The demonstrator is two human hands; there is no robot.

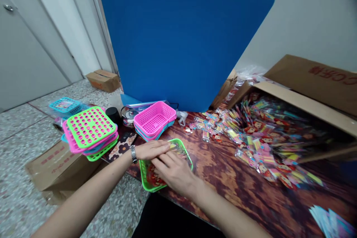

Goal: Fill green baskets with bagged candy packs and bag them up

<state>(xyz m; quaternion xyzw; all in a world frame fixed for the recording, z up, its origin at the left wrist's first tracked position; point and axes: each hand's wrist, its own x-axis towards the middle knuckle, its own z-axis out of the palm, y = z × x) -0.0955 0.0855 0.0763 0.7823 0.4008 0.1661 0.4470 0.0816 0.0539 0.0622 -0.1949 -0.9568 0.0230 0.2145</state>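
Observation:
A light-green plastic basket [143,177] sits at the table's front edge with clear packets [153,177] showing red and yellow inside it. Across the basket's far left side lies my left hand [152,150], its fingers stretched out flat and meeting the fingers of my right hand. My right hand [176,173] rests palm down over the packets, fingers extended. Both hands cover much of the basket's contents, and whatever lies beneath the palms is hidden. Just beyond stands a stack of baskets, a pink one [154,119] on top of blue.
Packets [262,156] spill from an open cardboard box [304,98] at right. On the left are stacked green, pink and blue lids [92,126], a black cup [112,115] and a glass teapot [129,114]. A blue panel [178,41] stands behind. Cartons [60,167] sit on the floor.

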